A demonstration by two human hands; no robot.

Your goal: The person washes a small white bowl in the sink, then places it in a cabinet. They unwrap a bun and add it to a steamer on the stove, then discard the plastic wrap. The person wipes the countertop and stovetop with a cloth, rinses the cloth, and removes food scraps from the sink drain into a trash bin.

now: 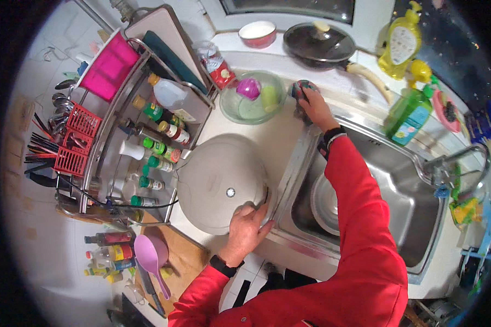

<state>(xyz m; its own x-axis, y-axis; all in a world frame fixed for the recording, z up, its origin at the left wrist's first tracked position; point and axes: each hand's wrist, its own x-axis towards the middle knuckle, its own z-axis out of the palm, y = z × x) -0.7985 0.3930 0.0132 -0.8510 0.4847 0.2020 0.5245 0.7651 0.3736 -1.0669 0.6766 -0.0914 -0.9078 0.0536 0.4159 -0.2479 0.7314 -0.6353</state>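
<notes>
My right hand [317,109] reaches over the counter behind the sink. Its fingers press down on a dark, bunched cloth [301,112] with red and green patches. Nearer me, my left hand [246,230] rests against the front right edge of a round, pale grey rice cooker [215,180], its fingers stretched out and apart. A cable runs from the cooker's left side. Behind the cooker, left of the cloth, stands a clear green bowl [245,113] holding a peeled purple onion [249,88] and a pale green vegetable piece [269,99].
Right of the cooker is a steel sink [390,218] with a round lid-like thing [324,204] inside. A lidded pan [319,46] and soap bottles [409,117] line the back ledge. Seasoning bottles [161,150] fill the left rack. A pink ladle [151,253] lies front left.
</notes>
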